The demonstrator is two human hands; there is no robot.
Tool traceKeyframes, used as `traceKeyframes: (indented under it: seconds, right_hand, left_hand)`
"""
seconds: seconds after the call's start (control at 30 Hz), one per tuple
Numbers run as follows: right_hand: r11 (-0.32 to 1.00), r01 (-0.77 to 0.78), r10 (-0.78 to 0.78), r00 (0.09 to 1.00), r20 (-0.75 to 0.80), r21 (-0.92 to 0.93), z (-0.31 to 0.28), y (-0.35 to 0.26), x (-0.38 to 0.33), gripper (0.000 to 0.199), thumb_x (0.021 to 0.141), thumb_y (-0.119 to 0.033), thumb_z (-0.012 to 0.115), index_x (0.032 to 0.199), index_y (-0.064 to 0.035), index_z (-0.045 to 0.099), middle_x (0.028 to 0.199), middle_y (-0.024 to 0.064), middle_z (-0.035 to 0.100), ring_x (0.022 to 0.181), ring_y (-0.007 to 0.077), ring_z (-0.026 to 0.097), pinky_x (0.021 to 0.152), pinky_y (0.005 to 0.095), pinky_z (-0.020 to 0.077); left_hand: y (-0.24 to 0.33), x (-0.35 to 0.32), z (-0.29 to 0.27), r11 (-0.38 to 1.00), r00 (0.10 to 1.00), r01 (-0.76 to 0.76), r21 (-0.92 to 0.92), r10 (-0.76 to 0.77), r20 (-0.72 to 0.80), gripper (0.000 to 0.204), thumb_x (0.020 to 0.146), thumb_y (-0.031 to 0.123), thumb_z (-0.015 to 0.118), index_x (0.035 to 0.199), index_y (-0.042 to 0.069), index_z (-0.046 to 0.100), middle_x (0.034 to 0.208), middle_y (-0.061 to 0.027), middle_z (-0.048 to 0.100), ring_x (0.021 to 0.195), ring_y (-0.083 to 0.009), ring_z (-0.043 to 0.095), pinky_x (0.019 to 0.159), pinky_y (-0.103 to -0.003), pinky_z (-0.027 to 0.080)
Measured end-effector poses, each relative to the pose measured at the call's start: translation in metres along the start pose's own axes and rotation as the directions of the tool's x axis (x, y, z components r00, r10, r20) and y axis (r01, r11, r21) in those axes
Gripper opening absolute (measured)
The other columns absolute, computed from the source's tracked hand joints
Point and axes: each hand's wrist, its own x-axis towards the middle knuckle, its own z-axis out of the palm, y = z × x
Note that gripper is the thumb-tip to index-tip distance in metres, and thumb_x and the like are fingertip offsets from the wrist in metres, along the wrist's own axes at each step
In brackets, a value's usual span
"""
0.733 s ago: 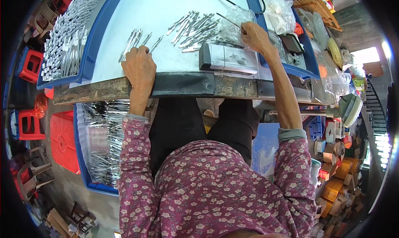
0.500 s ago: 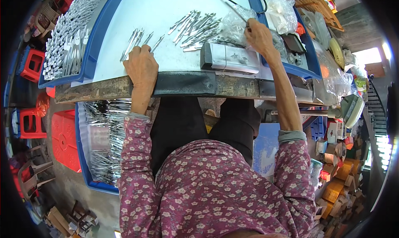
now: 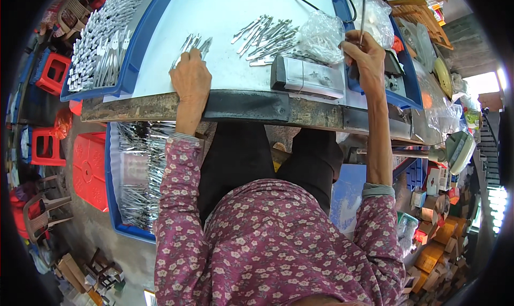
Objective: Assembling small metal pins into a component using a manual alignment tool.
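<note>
My left hand [image 3: 191, 80] rests on the white table top [image 3: 225, 17] near its front edge, fingers curled over a small bunch of thin metal pieces [image 3: 194, 43]. My right hand [image 3: 364, 54] is raised at the right side of the table, pinching one thin metal rod [image 3: 363, 14] that points upward. A loose pile of similar metal pieces [image 3: 267, 38] lies in the middle, next to a crumpled clear plastic bag [image 3: 321, 36]. A grey metal block tool [image 3: 308, 77] sits at the table's front edge, just left of my right hand.
A blue tray [image 3: 126, 76] with several rows of metal pieces stands at the left. Another blue tray [image 3: 115, 199] full of them lies on the floor below. Red plastic stools [image 3: 51, 73] stand at the left. Bags, boxes and clutter [image 3: 439, 199] crowd the right side.
My right hand has lifted from the bag area with a thin rod now held upright. My left hand stays on its bunch of pieces.
</note>
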Motion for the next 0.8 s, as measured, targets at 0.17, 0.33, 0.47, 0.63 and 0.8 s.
traceKeyframes:
  seconds: [0.17, 0.33, 0.47, 0.63, 0.8]
  right_hand:
    - [0.944, -0.063, 0.053, 0.998, 0.04, 0.324, -0.002, -0.021, -0.025, 0.023, 0.075, -0.001, 0.061, 0.097, 0.0026, 0.056, 0.069, 0.0035, 0.055, 0.052, 0.0058, 0.044, 0.047, 0.019, 0.0334]
    - [0.898, -0.08, 0.057, 0.996, 0.065, 0.433, -0.008, -0.022, -0.036, 0.021, 0.076, 0.003, 0.058, 0.097, 0.0023, 0.057, 0.07, 0.0054, 0.056, 0.051, 0.0058, 0.042, 0.046, 0.0182, 0.0326]
    - [0.889, -0.099, 0.066, 0.994, 0.088, 0.446, -0.01, -0.012, -0.04, 0.015, 0.077, 0.003, 0.056, 0.092, 0.0034, 0.059, 0.072, 0.0079, 0.058, 0.051, 0.0064, 0.043, 0.047, 0.018, 0.0333]
    - [0.895, -0.157, 0.131, 0.987, 0.091, 0.417, -0.004, -0.005, -0.045, 0.014, 0.078, -0.001, 0.059, 0.091, 0.003, 0.063, 0.075, 0.007, 0.062, 0.053, 0.0058, 0.045, 0.047, 0.0173, 0.0351]
    - [0.913, -0.186, 0.154, 0.981, 0.113, 0.363, 0.0, -0.001, -0.051, 0.017, 0.079, -0.005, 0.059, 0.094, 0.0023, 0.064, 0.078, 0.006, 0.064, 0.055, 0.0054, 0.047, 0.049, 0.0168, 0.0374]
  left_hand:
    - [-0.002, 0.011, 0.0, 0.999, 0.999, 0.043, 0.009, -0.043, 0.026, 0.015, 0.077, 0.011, 0.06, 0.089, 0.003, 0.057, 0.088, -0.0127, 0.058, 0.075, -0.0299, 0.061, 0.065, -0.045, 0.046]
    - [0.016, 0.015, -0.002, 0.997, 0.996, -0.079, 0.012, 0.079, -0.051, 0.013, 0.075, 0.007, 0.06, 0.088, 0.005, 0.057, 0.087, -0.0125, 0.057, 0.083, -0.029, 0.058, 0.073, -0.041, 0.044]
    - [0.032, 0.024, 0.017, 0.907, 0.986, -0.094, -0.41, 0.141, 0.086, 0.011, 0.074, 0.009, 0.06, 0.082, 0.002, 0.063, 0.085, -0.0159, 0.057, 0.085, -0.0313, 0.055, 0.075, -0.039, 0.044]
    - [0.062, 0.033, 0.038, 0.921, 0.98, -0.153, -0.358, 0.187, 0.064, 0.017, 0.076, 0.017, 0.059, 0.084, 0.002, 0.061, 0.087, -0.0154, 0.056, 0.085, -0.0324, 0.054, 0.073, -0.043, 0.045]
    - [0.073, 0.035, 0.041, 0.953, 0.988, -0.106, -0.284, 0.133, 0.079, 0.019, 0.074, 0.018, 0.059, 0.084, 0.002, 0.06, 0.089, -0.0146, 0.056, 0.086, -0.0313, 0.054, 0.071, -0.043, 0.045]
